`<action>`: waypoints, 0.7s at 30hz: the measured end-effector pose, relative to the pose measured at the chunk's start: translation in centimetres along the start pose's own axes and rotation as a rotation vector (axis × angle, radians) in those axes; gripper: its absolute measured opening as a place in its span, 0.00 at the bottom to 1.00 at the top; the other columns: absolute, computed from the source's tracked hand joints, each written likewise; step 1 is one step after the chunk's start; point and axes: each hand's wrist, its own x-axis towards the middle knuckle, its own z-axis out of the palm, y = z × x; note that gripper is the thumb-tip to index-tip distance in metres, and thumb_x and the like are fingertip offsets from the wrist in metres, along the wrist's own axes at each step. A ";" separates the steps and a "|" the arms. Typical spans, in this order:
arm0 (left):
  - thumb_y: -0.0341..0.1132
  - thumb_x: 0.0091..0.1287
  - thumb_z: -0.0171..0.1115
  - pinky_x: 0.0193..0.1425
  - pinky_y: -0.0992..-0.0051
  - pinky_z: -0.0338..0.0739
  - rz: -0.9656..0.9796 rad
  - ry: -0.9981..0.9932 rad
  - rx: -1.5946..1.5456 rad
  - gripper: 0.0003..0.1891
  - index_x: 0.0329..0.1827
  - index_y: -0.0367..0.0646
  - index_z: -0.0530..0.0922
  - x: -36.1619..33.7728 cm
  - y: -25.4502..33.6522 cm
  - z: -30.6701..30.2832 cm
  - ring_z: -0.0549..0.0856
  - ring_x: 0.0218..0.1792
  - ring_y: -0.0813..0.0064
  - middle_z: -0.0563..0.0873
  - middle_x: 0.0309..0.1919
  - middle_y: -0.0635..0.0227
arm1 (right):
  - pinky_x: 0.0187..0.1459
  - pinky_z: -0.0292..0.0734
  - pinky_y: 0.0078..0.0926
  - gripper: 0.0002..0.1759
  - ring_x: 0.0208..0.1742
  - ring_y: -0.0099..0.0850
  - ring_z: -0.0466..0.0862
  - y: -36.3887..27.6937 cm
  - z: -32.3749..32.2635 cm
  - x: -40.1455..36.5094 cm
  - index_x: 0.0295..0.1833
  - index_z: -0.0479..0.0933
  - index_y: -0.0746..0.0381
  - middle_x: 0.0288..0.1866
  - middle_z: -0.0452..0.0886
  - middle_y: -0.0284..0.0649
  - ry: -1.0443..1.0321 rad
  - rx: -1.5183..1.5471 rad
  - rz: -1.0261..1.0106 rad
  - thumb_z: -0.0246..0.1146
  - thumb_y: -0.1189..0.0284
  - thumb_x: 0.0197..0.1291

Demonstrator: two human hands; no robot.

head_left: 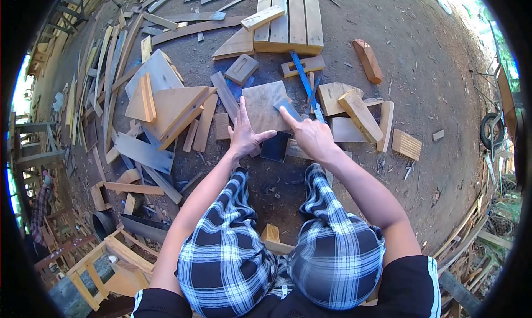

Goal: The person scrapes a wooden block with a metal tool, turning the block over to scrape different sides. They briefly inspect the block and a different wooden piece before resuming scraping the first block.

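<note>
A square wooden board [265, 99] lies in front of my knees. My left hand [244, 134] rests at its near left edge, with the fingers stretched up along the side and the thumb spread out to the right. Over the board's right part, my right hand [311, 132] presses a small flat blue-grey piece [286, 108] under its extended index finger; the other fingers are curled in. A long blue strip [303, 78] slants beside the board, near a slotted wooden piece [302, 67]. Below the board shows a dark square block [275, 146].
A slatted wooden bench [288, 18] stands ahead. Offcuts surround the board: a thick block [360, 116] at right, a stacked wedge of planks [176, 112] at left, a reddish block [368, 62] farther right. Long strips pile up far left. A tire [491, 130] stands at the right edge.
</note>
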 end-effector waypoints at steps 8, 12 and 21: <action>0.68 0.39 0.76 0.70 0.31 0.42 -0.052 -0.030 0.025 0.75 0.79 0.52 0.29 0.0 0.8 -0.5 0.55 0.76 0.51 0.49 0.78 0.54 | 0.30 0.83 0.40 0.36 0.30 0.44 0.87 -0.4 0.0 1.6 0.75 0.59 0.46 0.31 0.85 0.50 0.068 0.005 0.032 0.54 0.75 0.60; 0.68 0.39 0.76 0.70 0.31 0.43 0.002 0.016 0.012 0.75 0.79 0.53 0.28 -0.1 0.1 0.0 0.55 0.76 0.50 0.50 0.78 0.52 | 0.30 0.83 0.37 0.38 0.29 0.42 0.87 -0.6 -0.1 -2.1 0.76 0.58 0.45 0.28 0.84 0.48 -0.012 -0.035 0.011 0.54 0.76 0.59; 0.67 0.39 0.76 0.69 0.30 0.43 -0.044 -0.016 0.027 0.75 0.79 0.51 0.29 0.1 1.0 -0.6 0.56 0.76 0.48 0.52 0.77 0.51 | 0.30 0.82 0.44 0.39 0.30 0.46 0.87 0.1 0.6 2.9 0.77 0.55 0.46 0.27 0.84 0.50 0.127 0.032 0.012 0.52 0.77 0.59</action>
